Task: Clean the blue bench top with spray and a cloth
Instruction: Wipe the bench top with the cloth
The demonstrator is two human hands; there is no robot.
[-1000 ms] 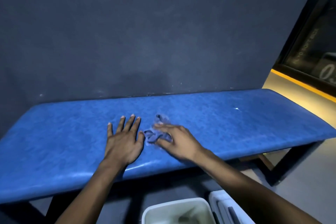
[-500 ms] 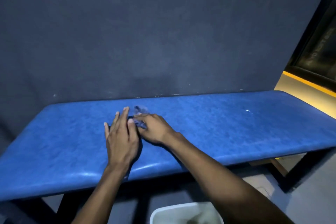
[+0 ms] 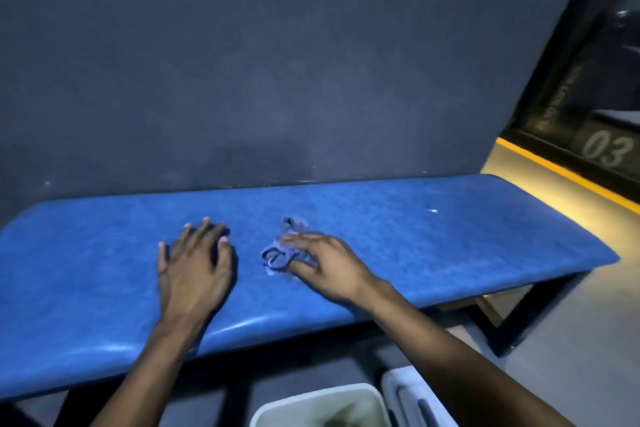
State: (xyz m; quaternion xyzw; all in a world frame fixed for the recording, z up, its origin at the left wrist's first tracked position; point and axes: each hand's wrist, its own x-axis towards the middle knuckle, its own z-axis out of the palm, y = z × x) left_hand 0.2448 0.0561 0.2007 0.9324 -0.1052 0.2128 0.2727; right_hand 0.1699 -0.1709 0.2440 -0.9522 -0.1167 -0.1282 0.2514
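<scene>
The wiping step is in hand: the right hand [image 3: 329, 267] lies flat over a crumpled blue cloth [image 3: 284, 250] near the middle of the blue table [image 3: 450, 236], its fingers [image 3: 294, 238] laid loosely across the fabric and pressing it down against the padded top rather than pinching it, with the cloth bunching out at about ten o'clock from the knuckles. The left hand [image 3: 194, 267] rests palm-down on the table at nine o'clock from the cloth, near it but not touching, fingers spread wide and holding nothing; it looks like a brace for the person's weight. No spray bottle shows anywhere in view, so spraying is either done or the bottle sits out of frame; I cannot tell which. A small pale fleck [image 3: 433, 210] lies on the surface at about two o'clock from the cloth, well apart from both hands, and the stretch toward the far right end looks like the ground left to cover. The next move would call for steady downward pressure while sliding the cloth toward three o'clock, keeping the fabric under the palm so it does not roll out. A white bin [image 3: 263, 416] stands on the floor at six o'clock, below the table's near edge.
</scene>
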